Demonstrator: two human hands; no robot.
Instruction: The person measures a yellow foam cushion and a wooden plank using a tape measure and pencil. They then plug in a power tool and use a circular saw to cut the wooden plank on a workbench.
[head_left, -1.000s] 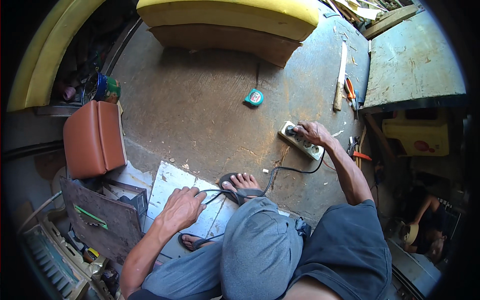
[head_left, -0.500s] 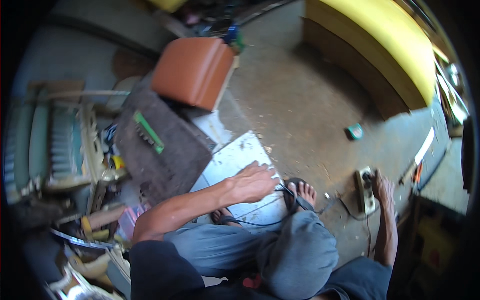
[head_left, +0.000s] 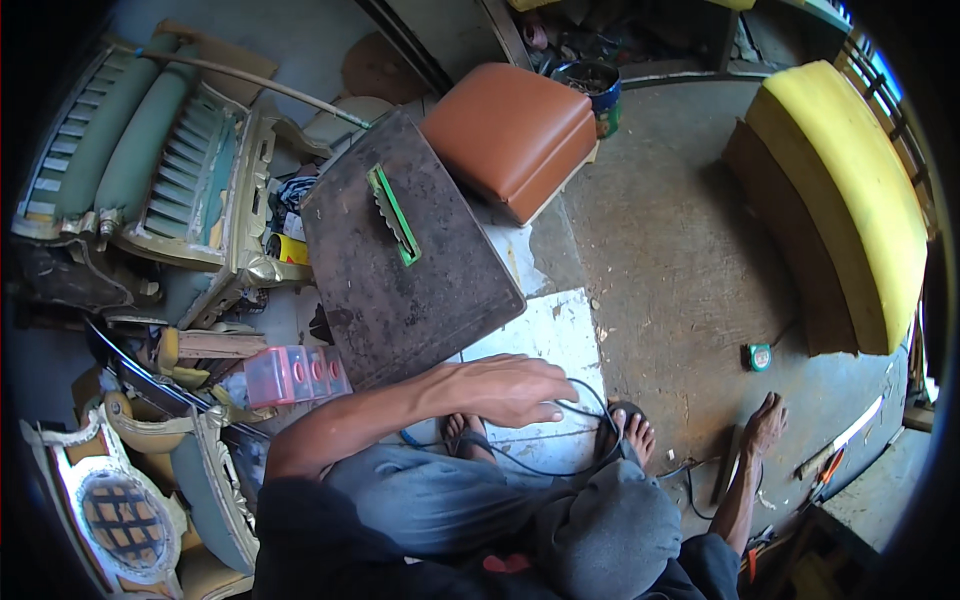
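My left hand (head_left: pixel 525 388) is closed on a thin black cable (head_left: pixel 590 400) above the white floor tiles (head_left: pixel 550 335). The cable loops from the fingers past my sandalled foot (head_left: pixel 632 430). On the right, my right hand (head_left: pixel 765 425) hangs low over the brown floor, its fingers close together and partly hidden. A narrow power strip (head_left: pixel 729 465) shows just left of that wrist, seen mostly edge-on, with a black cord (head_left: pixel 692 492) near it. Whether the right fingers touch anything cannot be made out.
A dark board (head_left: pixel 400 290) carries a green-edged toothed strip (head_left: pixel 393 215). Behind it sits a brown padded seat (head_left: pixel 510 135). A yellow curved cushion piece (head_left: pixel 850 190) stands right, near a tape measure (head_left: pixel 757 357) and a knife (head_left: pixel 840 440). A carved chair frame (head_left: pixel 230 240) and plastic box (head_left: pixel 295 375) are left.
The view has swung, shifting the surroundings. My right hand has moved forward from the power strip's socket end, and the strip now shows edge-on. My left hand stays on the cable.
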